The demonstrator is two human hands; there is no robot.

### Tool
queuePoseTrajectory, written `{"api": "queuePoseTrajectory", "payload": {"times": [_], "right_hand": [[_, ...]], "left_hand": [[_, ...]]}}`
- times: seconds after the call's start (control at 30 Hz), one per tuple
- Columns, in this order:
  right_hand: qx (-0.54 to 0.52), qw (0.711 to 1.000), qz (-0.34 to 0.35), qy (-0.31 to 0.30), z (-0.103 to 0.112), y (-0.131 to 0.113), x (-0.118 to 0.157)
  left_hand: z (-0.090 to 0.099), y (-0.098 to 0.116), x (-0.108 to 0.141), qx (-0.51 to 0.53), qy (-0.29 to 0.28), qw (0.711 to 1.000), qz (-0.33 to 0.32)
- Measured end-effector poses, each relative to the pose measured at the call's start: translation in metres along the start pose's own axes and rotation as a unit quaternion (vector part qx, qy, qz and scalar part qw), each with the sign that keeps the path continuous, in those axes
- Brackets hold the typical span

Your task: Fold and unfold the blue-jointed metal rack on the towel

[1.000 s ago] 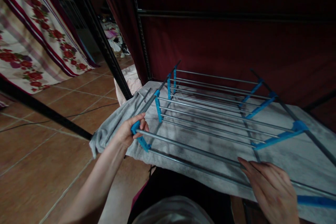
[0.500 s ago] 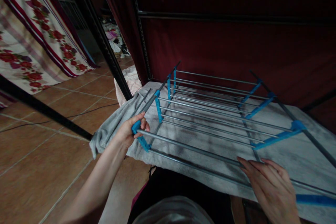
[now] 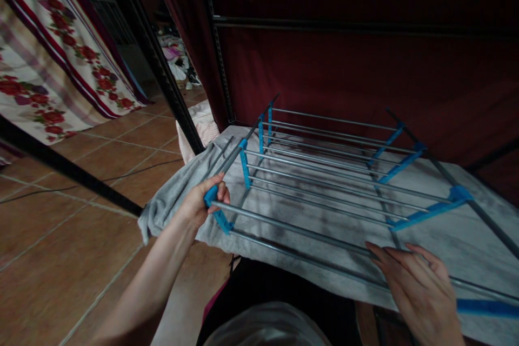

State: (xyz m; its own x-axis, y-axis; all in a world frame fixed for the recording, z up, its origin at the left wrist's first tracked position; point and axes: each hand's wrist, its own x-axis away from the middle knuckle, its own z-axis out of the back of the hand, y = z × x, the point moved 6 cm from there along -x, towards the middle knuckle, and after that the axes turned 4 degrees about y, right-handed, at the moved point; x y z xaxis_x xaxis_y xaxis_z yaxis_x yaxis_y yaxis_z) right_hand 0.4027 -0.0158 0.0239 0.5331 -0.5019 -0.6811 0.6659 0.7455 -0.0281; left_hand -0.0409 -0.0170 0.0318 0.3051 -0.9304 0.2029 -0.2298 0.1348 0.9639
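A rack of grey metal tubes with blue plastic connectors (image 3: 320,158) lies on a surface covered by a grey cloth (image 3: 320,211). At its near left corner my left hand (image 3: 205,200) is closed around a blue connector, thumb on top and fingers curled beneath. My right hand (image 3: 419,281) rests over the nearest tube towards the right, its fingers bent onto it and partly hiding it. Below that tube runs a second one, joined to the same left connector. A blue end piece shows at the far right beside my right wrist.
Black metal posts (image 3: 158,59) and a bar (image 3: 344,26) frame the space, with a dark red cloth (image 3: 357,75) behind. A floral curtain (image 3: 60,48) hangs at left over the tiled floor (image 3: 52,248), where a thin cable lies. A pinkish cloth (image 3: 198,127) sits past the left post.
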Motion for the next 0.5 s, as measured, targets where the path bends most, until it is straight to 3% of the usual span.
{"api": "queuePoseTrajectory", "payload": {"times": [0.5], "right_hand": [[0.003, 1.000, -0.001, 0.002, 0.0012, -0.0061, -0.0047]], "left_hand": [[-0.0001, 0.0003, 0.0011, -0.020, 0.039, 0.999, 0.004]]}}
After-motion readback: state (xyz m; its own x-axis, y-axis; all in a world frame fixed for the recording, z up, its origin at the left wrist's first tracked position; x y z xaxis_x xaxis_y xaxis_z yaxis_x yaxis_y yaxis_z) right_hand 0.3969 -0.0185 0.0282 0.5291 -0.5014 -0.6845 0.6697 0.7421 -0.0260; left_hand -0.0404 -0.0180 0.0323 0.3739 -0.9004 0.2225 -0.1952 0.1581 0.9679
